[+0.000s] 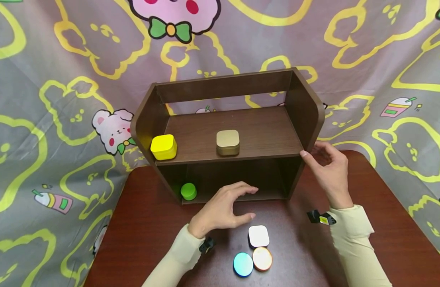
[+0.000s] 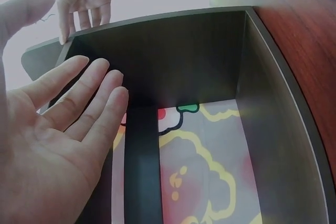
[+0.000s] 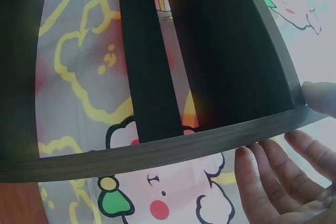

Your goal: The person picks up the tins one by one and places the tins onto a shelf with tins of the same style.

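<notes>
A dark brown two-tier shelf (image 1: 263, 127) stands on a reddish tabletop (image 1: 144, 231). The right hand (image 1: 329, 169) pinches its side panel between thumb and fingers; the left hand's (image 1: 220, 207) fingers are parted, holding nothing. It looks stiff, smooth and moderately heavy, best gripped by both side panels.
</notes>
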`<act>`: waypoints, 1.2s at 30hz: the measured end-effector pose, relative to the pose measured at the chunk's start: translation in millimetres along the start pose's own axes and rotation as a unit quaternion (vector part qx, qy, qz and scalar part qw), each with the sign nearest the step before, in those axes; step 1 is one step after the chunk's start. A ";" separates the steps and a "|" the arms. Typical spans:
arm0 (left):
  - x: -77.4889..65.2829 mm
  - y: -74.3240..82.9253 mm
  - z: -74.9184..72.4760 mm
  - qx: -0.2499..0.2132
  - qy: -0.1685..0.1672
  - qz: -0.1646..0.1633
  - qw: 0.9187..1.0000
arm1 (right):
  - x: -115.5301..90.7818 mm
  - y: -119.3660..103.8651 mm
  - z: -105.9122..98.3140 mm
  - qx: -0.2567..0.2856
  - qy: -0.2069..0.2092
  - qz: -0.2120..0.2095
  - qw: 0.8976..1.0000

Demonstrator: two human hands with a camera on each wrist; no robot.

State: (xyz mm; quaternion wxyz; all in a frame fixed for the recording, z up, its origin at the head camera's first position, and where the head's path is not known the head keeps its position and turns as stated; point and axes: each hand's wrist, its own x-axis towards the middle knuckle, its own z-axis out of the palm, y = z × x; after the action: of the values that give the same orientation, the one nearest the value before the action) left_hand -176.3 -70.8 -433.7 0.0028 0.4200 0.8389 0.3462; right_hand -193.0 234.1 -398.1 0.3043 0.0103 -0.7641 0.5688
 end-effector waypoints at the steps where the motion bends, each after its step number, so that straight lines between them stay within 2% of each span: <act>1: 0.2 0.0 0.8 0.002 0.000 0.003 1.000 | -0.2 -0.3 -0.3 0.002 -0.002 0.000 1.000; 8: 1.1 0.0 9.2 0.023 -0.021 0.017 0.999 | 0.7 -0.4 0.5 0.014 0.001 0.013 1.000; 14: 0.4 1.4 22.4 0.036 -0.062 0.002 0.997 | 0.7 -0.1 0.6 0.011 -0.001 0.014 1.000; 21: -1.4 3.5 37.3 0.057 -0.115 -0.020 0.992 | 0.3 0.2 0.6 0.015 0.000 0.016 1.000; 36: -5.5 -4.8 51.1 0.073 -0.121 -0.010 0.990 | 0.2 2.0 -0.1 0.014 0.001 0.015 1.000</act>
State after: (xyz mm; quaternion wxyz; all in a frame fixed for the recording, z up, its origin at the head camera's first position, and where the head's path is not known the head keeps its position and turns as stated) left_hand -161.0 -47.1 -476.9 0.0773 0.4493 0.8597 0.2303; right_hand -193.8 234.9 -399.8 0.2967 0.0025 -0.7559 0.5836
